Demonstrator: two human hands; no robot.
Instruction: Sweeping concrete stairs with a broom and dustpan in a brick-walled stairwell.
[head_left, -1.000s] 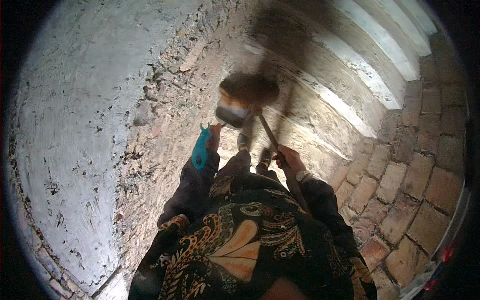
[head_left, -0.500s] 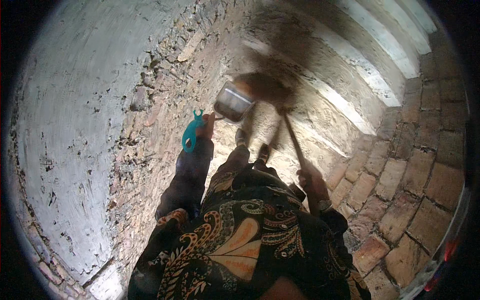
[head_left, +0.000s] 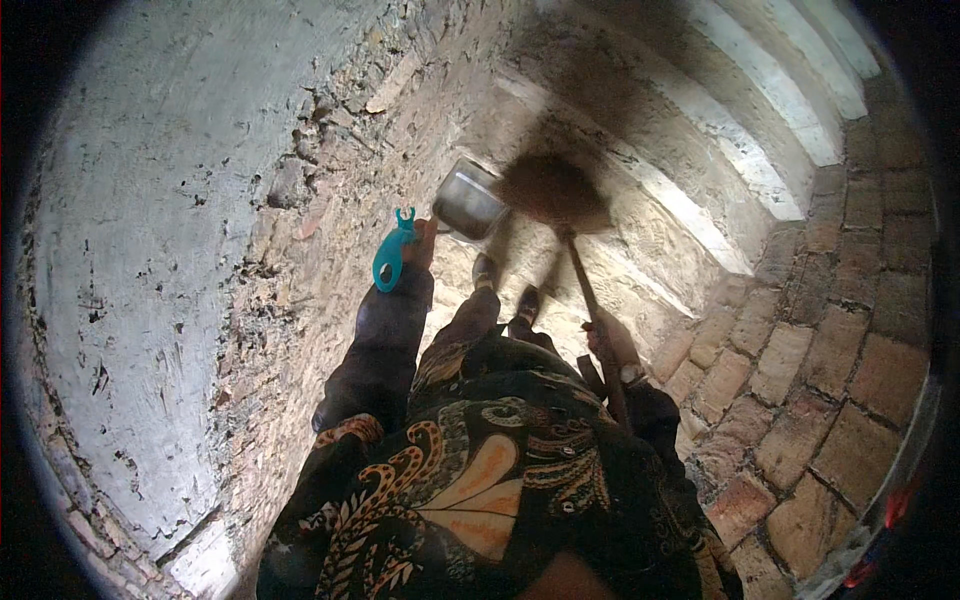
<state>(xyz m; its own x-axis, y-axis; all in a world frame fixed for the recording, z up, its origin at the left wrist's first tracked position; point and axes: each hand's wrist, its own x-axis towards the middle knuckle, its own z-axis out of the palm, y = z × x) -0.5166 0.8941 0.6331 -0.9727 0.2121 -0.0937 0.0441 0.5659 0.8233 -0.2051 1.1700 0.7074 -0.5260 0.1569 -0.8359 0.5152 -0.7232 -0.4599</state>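
My right hand (head_left: pixel 613 340) is closed around the thin stick of a broom (head_left: pixel 580 270). The broom's wide brown head (head_left: pixel 553 188) is low at the foot of the pale steps. On the left, my left hand (head_left: pixel 424 244) grips the near side of a dark, shiny dustpan (head_left: pixel 470 198); the pan lies just left of the broom head, close to the rough wall. A teal plastic piece (head_left: pixel 391 258) with a forked tip and a hole in its other end is against my left hand. How it is held is hidden.
Pale steps (head_left: pixel 690 212) climb toward the upper right. A crumbling wall (head_left: pixel 290 270) with grey plaster (head_left: pixel 160 230) rises on the left, and a brick wall (head_left: pixel 810 350) on the right. My feet (head_left: pixel 527 304) are on a pale, dusty surface.
The broom head has shifted slightly right and down and is no longer blurred. My right hand is a little higher and farther left. The dustpan has barely moved.
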